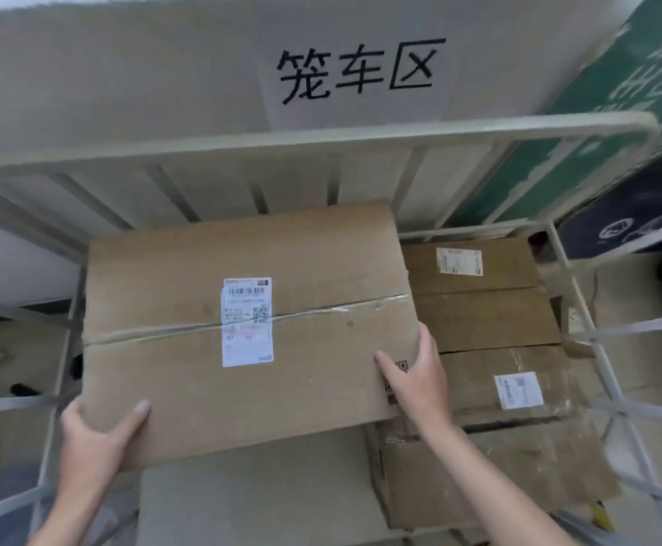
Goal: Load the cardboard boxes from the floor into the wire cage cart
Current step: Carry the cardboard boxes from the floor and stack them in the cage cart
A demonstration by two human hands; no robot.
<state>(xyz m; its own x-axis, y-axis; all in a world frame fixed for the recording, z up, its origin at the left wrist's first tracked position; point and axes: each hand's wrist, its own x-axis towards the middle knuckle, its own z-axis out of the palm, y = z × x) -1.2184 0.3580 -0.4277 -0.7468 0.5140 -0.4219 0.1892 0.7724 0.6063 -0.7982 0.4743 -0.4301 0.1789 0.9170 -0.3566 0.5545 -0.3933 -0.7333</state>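
At the near-left corner of the large cardboard box (171, 360), the left hand (97, 431) grips it, thumb on top and fingers hidden beneath. On the box's right edge the right hand (416, 372) clasps it, thumb on top, fingers curled over the side. A white shipping label (247, 321) crosses its taped seam. Right of this box, lower down, lie smaller cardboard boxes (486, 317). Beyond it runs the back rail of the wire cage cart (321, 145), whose frame surrounds the box, then a wall sign (356, 70).

The fingers of the left hand (93, 431) are hidden under the cardboard box (187, 388), its label (247, 321) is blurred beyond reading, and the green banner (616, 112) is cut off at upper right.
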